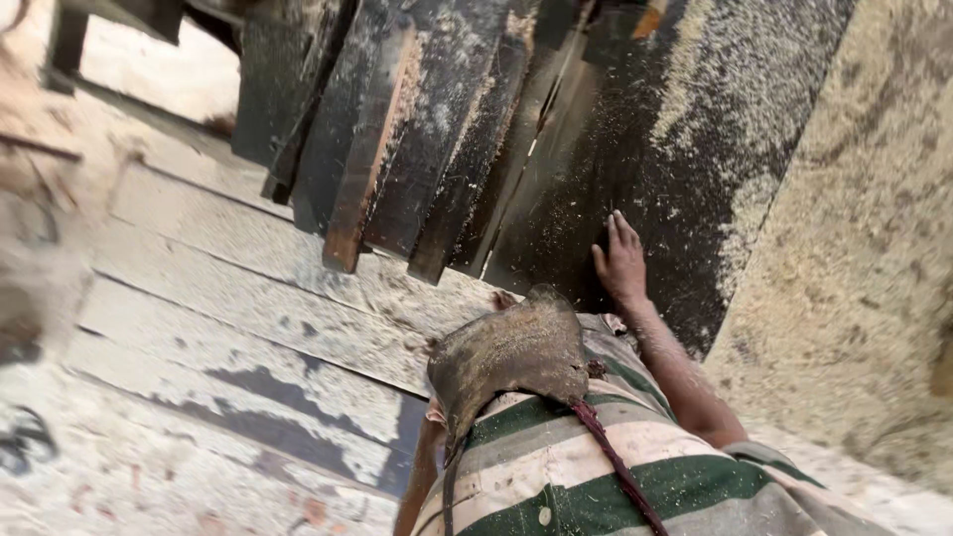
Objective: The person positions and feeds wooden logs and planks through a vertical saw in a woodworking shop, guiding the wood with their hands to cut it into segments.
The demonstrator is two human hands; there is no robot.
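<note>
Under the hand [622,262]: dark plank [606,149] (sawdust-speckled).

A co-worker's hand [622,260] presses flat on a dark plank [596,159] (sawdust-speckled).

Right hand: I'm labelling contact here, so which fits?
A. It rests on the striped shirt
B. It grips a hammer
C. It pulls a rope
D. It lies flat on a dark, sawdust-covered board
D: the right hand lies palm down with its fingers stretched out on the dark board, which is strewn with sawdust, and it holds nothing.
</note>
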